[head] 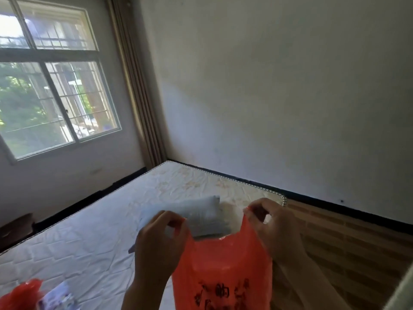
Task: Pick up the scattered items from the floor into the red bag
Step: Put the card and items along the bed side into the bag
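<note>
A red plastic bag with black printed characters hangs in front of me, held up by both handles. My left hand pinches the left handle and my right hand pinches the right handle, spreading the bag's mouth. Behind the bag's top edge a pale grey-blue pillow lies on the mattress. The floor beside me is out of view apart from a strip on the right.
A second piece of red plastic and a whitish printed packet lie at the mattress's near left corner. Wooden floor or bed slats show on the right. A barred window, a curtain and a bare wall stand beyond.
</note>
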### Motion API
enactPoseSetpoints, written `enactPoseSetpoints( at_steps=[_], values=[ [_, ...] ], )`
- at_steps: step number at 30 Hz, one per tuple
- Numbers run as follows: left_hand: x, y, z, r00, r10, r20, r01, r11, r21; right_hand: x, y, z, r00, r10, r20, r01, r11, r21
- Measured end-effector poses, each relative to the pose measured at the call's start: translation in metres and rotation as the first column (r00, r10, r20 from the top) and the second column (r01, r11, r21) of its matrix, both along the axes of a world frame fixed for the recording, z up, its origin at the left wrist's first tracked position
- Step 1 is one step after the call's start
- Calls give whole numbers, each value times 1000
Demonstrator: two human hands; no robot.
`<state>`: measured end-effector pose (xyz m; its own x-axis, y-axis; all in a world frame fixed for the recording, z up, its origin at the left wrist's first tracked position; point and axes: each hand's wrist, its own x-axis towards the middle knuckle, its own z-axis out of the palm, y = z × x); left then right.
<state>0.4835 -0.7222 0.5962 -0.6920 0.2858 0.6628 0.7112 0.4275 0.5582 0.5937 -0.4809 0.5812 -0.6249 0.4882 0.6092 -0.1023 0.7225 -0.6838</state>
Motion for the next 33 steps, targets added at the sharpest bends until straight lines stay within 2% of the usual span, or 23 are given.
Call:
enactPoseSetpoints(
  at_steps=[9, 13, 16, 19, 23, 28, 33],
  values=[
    [-38, 107, 8, 996, -84, -25, 84, 996, 5, -15, 96, 3, 996, -68, -55, 70, 997, 29],
    [-46, 151, 3, 997, -78, 0, 78, 997, 30, -13, 133, 0, 995, -94, -41, 95, 995, 36],
    [-49, 183, 0, 990, -138, -20, 139, 988, 62, -9, 159, -4, 993, -117, -34, 118, 992, 52],
    [-57, 206, -1, 985, -170, -21, 170, 985, 20, -2, 180, -5, 988, -148, -45, 149, 988, 39],
    [-68, 236, 3, 975, -220, -19, 221, 975, 14, 5, 205, -9, 973, -224, -64, 225, 974, 11],
    [-91, 285, -4, 948, -316, 27, 315, 949, 28, 12, 232, -20, 938, -345, -17, 345, 939, -1],
    [-125, 339, -6, 919, -390, 48, 385, 918, 89, 12, 257, -18, 884, -467, 6, 467, 884, 5]
  ],
)
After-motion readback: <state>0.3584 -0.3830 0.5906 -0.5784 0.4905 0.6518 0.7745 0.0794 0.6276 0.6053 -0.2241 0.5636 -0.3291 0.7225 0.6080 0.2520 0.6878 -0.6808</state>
